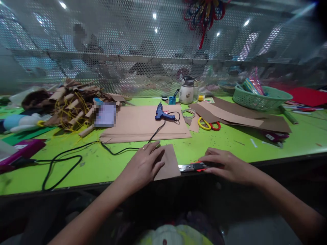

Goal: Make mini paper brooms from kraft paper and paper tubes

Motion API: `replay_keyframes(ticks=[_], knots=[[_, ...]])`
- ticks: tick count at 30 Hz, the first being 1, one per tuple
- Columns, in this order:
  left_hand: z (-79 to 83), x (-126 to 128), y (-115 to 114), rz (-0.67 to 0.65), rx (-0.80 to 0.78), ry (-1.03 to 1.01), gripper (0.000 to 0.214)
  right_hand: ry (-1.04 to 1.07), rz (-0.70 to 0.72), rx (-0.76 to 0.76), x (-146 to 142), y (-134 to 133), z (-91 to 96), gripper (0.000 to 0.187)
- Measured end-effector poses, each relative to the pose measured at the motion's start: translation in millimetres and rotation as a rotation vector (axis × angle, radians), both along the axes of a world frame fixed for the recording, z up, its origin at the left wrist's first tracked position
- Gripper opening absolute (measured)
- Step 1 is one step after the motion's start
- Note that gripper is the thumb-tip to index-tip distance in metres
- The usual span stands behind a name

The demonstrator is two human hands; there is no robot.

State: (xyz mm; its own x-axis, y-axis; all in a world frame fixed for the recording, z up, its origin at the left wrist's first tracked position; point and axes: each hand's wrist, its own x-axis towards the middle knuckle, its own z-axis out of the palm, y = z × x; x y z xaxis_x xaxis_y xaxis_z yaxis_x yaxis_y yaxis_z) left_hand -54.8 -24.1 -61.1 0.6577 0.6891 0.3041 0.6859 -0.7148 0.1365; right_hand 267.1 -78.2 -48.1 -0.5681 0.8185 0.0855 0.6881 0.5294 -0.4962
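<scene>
A piece of brown paper (169, 163) lies at the front edge of the green table. My left hand (143, 163) rests on its left part, fingers stretched out. To the right, my right hand (222, 163) has its fingers closed around an orange and black utility knife (196, 166). The knife lies low over the table edge, its metal end pointing left and meeting the paper's right side. Whether the blade is under or against the paper I cannot tell. Behind the paper is a stack of larger brown sheets (133, 122) with a blue glue gun (163, 114) on top.
The glue gun's black cord (114, 151) loops across the left. Scissors (204, 124) and dark brown sheets (270, 120) lie right of the stack. A green basket (265, 100) and a bottle (186, 92) stand behind. Rolled paper with yellow string (74, 109) is heaped at left.
</scene>
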Motion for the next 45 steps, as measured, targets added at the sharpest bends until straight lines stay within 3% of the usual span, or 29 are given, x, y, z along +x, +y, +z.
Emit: replay_keyframes(ticks=[4,9,14,25,36,45], knots=[[1.7,0,-1,-0.079,0.009,-0.068,0.034,0.019,-0.004,0.01,-2,2,-0.4,0.032],[5.9,2,-23,-0.19,0.006,-0.091,0.027,-0.009,-0.04,0.013,-4,-1,-3.8,0.032],[2.4,-2,-36,-0.158,0.036,-0.025,0.034,-0.008,-0.026,0.021,-3,-6,-5.1,0.034],[18.1,-16,-7,-0.329,-0.181,-0.014,0.035,0.022,0.032,0.041,-8,-7,1.6,0.033],[11.6,-13,-10,-0.347,-0.11,0.014,0.037,0.012,0.059,0.073,-15,-12,-1.3,0.033],[20.9,-15,1,-0.447,-0.172,0.007,0.036,-0.002,0.02,0.109,-13,-29,-3.6,0.034]])
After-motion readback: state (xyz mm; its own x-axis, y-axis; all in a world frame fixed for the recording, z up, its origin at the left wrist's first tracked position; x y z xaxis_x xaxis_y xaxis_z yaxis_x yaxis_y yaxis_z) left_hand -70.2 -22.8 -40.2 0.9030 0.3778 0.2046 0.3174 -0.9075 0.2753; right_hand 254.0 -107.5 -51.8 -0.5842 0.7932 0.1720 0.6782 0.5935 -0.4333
